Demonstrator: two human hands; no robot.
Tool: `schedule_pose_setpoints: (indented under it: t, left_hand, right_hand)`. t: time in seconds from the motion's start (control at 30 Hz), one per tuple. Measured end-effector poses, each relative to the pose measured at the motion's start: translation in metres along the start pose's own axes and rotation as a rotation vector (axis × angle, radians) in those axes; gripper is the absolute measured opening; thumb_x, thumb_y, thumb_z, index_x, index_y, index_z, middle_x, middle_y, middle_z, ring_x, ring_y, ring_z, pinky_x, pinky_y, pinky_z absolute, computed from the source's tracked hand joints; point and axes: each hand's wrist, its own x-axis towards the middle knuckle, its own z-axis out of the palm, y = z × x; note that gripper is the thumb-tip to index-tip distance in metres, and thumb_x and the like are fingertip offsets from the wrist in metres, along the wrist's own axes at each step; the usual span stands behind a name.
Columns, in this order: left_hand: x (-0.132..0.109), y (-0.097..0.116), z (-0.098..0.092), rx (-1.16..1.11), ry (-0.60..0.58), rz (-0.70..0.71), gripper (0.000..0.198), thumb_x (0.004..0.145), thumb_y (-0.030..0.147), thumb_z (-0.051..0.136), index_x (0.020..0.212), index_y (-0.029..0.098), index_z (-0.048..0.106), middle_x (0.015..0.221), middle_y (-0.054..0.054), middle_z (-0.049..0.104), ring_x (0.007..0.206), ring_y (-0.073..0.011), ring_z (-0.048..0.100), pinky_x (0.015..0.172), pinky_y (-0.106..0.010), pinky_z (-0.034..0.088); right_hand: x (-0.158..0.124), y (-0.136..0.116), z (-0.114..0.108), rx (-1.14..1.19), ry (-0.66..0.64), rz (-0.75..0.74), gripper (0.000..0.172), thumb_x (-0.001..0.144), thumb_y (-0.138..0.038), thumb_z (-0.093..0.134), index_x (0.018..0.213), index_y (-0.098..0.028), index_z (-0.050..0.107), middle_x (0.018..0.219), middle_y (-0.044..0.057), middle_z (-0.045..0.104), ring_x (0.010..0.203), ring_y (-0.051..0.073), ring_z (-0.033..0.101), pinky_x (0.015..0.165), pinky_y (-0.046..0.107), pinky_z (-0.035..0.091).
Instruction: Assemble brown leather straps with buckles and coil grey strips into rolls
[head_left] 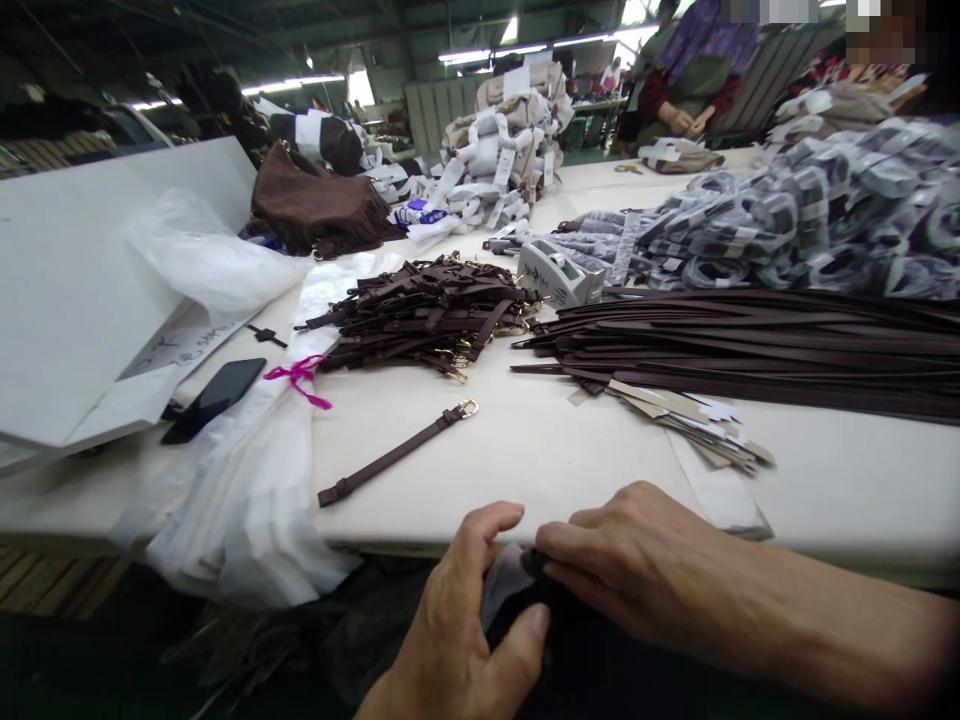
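My left hand (465, 630) and my right hand (630, 565) meet just below the table's near edge. Both pinch a dark strap end wrapped in a slip of white paper (504, 590); most of the strap is hidden under my hands. On the white table (540, 450) just ahead lies a single short dark brown strap with a gold buckle (397, 452). Farther back is a heap of short brown straps (427, 315), and to the right a long bundle of brown straps (765, 345) over a stack of paper slips (690, 415).
A tape dispenser (559, 272) stands mid-table. White plastic bags (247, 500) with a pink tie hang off the left edge beside a black phone (217, 395). A brown fringed bag (315, 205) and paper-wrapped rolled straps (810, 215) lie behind. Another person (690, 75) stands at the far side.
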Motion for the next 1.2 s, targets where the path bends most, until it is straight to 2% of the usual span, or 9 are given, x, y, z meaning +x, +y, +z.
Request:
schedule_pose_setpoints:
  t: [0.13,0.23,0.37,0.47,0.6,0.77,0.9,1.03,1.2]
  left_hand:
    - [-0.002,0.002,-0.004,-0.257,0.082,-0.152,0.029,0.083,0.032,0.045,0.108,0.018,0.048,0.127,-0.010,0.048,0.080,-0.0135,0.060,0.070,-0.024,0.048]
    - [0.000,0.001,-0.003,-0.218,0.123,-0.206,0.019,0.085,0.033,0.047,0.090,0.017,0.054,0.120,-0.008,0.054,0.076,-0.0108,0.059,0.066,-0.021,0.047]
    - [0.003,-0.004,-0.002,0.022,0.220,0.036,0.008,0.085,0.021,0.051,0.082,0.018,0.058,0.099,-0.001,0.058,0.092,-0.0102,0.056,0.079,-0.018,0.044]
    - [0.005,-0.006,-0.002,0.166,0.279,0.240,0.009,0.083,0.010,0.054,0.085,0.019,0.056,0.086,0.001,0.054,0.083,-0.0062,0.054,0.075,-0.014,0.043]
    - [0.006,-0.006,0.000,0.177,0.300,0.303,0.012,0.083,0.008,0.053,0.086,0.019,0.056,0.086,0.002,0.054,0.083,-0.0049,0.054,0.076,-0.012,0.043]
    - [0.002,-0.010,-0.001,0.114,0.134,0.283,0.020,0.084,0.011,0.051,0.100,0.022,0.054,0.095,0.002,0.061,0.090,-0.0056,0.059,0.082,-0.012,0.046]
    - [-0.002,-0.016,-0.009,0.217,0.000,0.277,0.036,0.082,0.012,0.053,0.116,0.022,0.048,0.106,0.000,0.063,0.098,-0.0076,0.060,0.088,-0.012,0.046]
    - [0.001,-0.024,-0.014,0.344,0.083,0.455,0.028,0.084,0.007,0.050,0.111,0.017,0.051,0.092,-0.001,0.065,0.085,-0.0057,0.063,0.077,-0.009,0.049]
    - [0.004,-0.038,-0.015,0.617,0.263,0.808,0.037,0.076,0.006,0.062,0.111,0.009,0.052,0.096,-0.009,0.066,0.091,-0.0148,0.063,0.081,-0.024,0.052]
  right_hand:
    - [0.002,0.001,0.007,-0.025,0.039,-0.024,0.008,0.088,-0.017,0.044,0.083,-0.020,0.050,0.068,-0.002,0.064,0.050,0.009,0.053,0.044,0.025,0.019]
    - [0.004,0.003,0.014,-0.075,0.081,-0.045,0.006,0.087,-0.017,0.045,0.083,-0.021,0.048,0.066,-0.004,0.062,0.046,0.010,0.050,0.042,0.026,0.016]
    - [0.003,0.003,0.020,-0.170,0.155,-0.059,0.008,0.083,-0.014,0.048,0.082,-0.022,0.047,0.062,-0.006,0.059,0.041,0.012,0.048,0.039,0.028,0.014]
    - [-0.001,-0.005,0.024,-0.302,0.231,-0.129,0.015,0.077,-0.011,0.051,0.089,-0.019,0.049,0.064,-0.004,0.058,0.042,0.014,0.048,0.038,0.030,0.015]
    - [-0.005,-0.014,0.029,-0.472,0.368,-0.222,0.031,0.079,-0.015,0.050,0.109,-0.010,0.049,0.070,0.001,0.060,0.049,0.016,0.051,0.040,0.031,0.019]
    - [0.001,-0.006,0.026,-0.019,0.152,-0.037,0.010,0.084,-0.015,0.046,0.086,-0.019,0.055,0.068,-0.002,0.064,0.047,0.010,0.049,0.043,0.026,0.023]
    - [0.007,0.002,0.019,0.281,0.106,0.077,0.016,0.086,-0.021,0.046,0.079,-0.018,0.060,0.061,-0.002,0.060,0.049,0.008,0.047,0.048,0.021,0.028]
    - [0.016,0.006,0.015,0.576,0.059,0.120,0.017,0.083,-0.021,0.048,0.079,-0.016,0.064,0.058,-0.003,0.054,0.050,0.007,0.043,0.047,0.019,0.029]
    - [0.025,0.015,0.019,1.000,-0.073,0.206,0.019,0.079,-0.029,0.053,0.074,-0.013,0.063,0.051,-0.006,0.042,0.045,0.005,0.033,0.040,0.017,0.024]
